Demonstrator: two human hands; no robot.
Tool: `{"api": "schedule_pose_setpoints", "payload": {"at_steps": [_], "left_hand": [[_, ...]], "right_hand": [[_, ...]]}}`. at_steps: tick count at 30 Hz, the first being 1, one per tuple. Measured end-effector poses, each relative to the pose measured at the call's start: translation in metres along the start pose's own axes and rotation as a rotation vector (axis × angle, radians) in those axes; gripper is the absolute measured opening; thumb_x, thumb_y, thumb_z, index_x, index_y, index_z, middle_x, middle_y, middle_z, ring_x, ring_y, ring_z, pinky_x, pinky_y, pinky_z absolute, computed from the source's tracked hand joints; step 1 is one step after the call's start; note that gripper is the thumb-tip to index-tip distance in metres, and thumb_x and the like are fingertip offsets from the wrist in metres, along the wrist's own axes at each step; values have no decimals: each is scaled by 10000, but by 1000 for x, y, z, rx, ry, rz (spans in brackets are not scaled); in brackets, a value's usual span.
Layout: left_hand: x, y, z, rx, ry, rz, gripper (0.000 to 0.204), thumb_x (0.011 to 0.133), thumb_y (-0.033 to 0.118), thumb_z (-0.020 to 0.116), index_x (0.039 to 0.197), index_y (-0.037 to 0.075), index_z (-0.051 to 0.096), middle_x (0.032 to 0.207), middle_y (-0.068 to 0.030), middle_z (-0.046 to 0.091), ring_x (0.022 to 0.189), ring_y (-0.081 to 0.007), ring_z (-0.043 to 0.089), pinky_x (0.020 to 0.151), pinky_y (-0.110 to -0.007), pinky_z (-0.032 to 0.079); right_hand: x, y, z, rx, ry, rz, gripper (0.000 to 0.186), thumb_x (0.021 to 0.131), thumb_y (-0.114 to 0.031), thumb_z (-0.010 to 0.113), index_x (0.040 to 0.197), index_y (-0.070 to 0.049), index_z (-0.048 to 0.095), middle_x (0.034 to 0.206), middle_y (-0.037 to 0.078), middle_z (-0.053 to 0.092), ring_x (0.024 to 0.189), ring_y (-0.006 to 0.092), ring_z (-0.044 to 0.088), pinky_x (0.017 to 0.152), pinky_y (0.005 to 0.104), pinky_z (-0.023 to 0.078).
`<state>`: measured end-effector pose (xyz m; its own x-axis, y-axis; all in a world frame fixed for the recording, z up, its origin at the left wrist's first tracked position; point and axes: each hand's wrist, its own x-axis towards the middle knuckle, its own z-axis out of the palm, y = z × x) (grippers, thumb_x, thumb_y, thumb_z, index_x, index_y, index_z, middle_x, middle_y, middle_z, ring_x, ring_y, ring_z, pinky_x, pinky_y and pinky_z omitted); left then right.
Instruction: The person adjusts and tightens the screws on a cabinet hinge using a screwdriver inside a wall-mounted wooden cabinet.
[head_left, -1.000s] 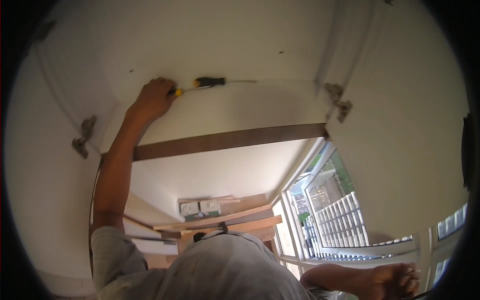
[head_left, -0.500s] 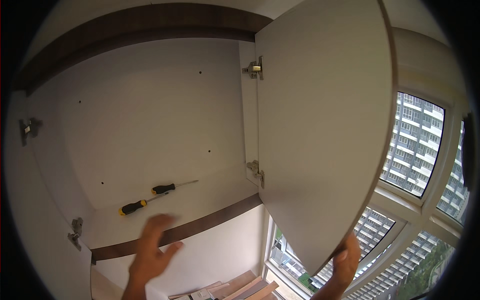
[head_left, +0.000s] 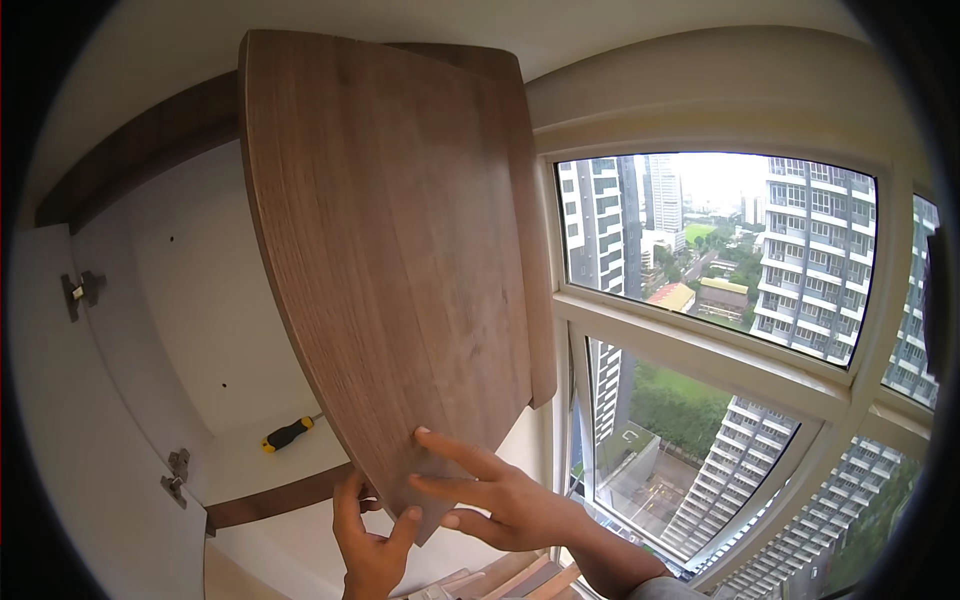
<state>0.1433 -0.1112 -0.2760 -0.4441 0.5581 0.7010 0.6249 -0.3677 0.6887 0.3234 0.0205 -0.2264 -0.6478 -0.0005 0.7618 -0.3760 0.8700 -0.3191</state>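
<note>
A brown wood-grain cabinet door (head_left: pixel 390 240), hinged on the right, stands partly swung out in front of the cabinet. At its bottom corner, my left hand (head_left: pixel 372 548) holds the edge, thumb on the front face and fingers behind it, partly hidden. My right hand (head_left: pixel 515 503) reaches in from the right with its fingers spread, the tips at the lower front face of the door. Inside on the cabinet's bottom panel lies a screwdriver (head_left: pixel 288 434) with a black and yellow handle; the door hides its tip.
At the left, a second door (head_left: pixel 90 430) stands open, showing its pale inner side, with an upper hinge (head_left: pixel 80 292) and a lower hinge (head_left: pixel 176 476). A large window (head_left: pixel 700 330) fills the right side. Wooden boards (head_left: pixel 530 580) lie below.
The right door has swung leftward, from its pale inside to its brown front, and now covers the second screwdriver. My left hand has come to its edge; my right hand has shifted left onto its front.
</note>
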Motion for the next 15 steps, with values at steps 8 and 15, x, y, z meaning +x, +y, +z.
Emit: {"api": "schedule_pose_setpoints", "payload": {"at_steps": [8, 15], "left_hand": [[4, 4, -5, 196, 169, 28, 499, 789, 117, 788, 1230, 8, 583, 1067, -80, 592, 997, -200, 571, 851, -361, 446], [26, -23, -9, 253, 258, 48, 389, 867, 164, 776, 1167, 1, 591, 1090, -103, 571, 1015, -241, 567, 925, -414, 443]], "right_hand": [[-11, 20, -6, -164, 48, 163, 381, 997, -256, 658, 1329, -68, 646, 1594, 237, 359, 1421, 432, 439, 1125, 492, 427], [-28, 50, -20, -262, 144, 351, 318, 995, -230, 664, 1287, -106, 686, 1558, 199, 435, 1397, 405, 468, 1114, 472, 431]]}}
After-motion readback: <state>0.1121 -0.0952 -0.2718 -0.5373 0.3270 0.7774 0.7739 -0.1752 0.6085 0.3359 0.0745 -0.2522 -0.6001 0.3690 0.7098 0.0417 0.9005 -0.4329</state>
